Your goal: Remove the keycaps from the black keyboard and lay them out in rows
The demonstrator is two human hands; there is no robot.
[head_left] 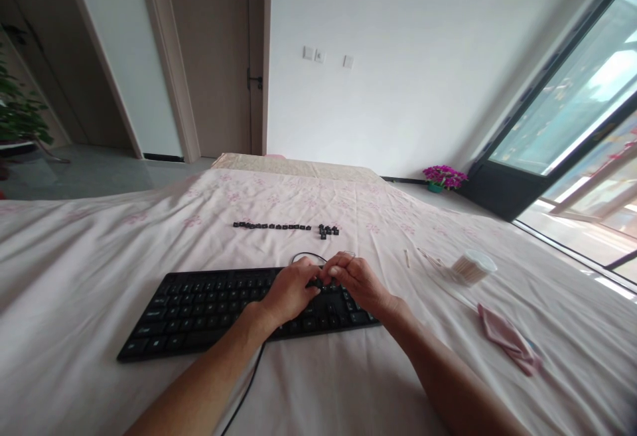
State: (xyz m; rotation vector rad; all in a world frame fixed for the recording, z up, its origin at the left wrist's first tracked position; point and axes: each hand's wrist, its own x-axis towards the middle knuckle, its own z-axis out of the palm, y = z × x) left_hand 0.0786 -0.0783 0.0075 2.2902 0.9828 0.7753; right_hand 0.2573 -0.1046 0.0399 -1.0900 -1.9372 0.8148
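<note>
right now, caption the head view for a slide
Left hand and right hand meet over a keyboard, keycaps rowed beyond.

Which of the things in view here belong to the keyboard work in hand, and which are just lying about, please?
In hand: keyboard, under the left hand and right hand; loose keys set in a row beyond it.
Lying about, untouched: tub of cotton buds, folded pink cloth, purple flowers.
</note>
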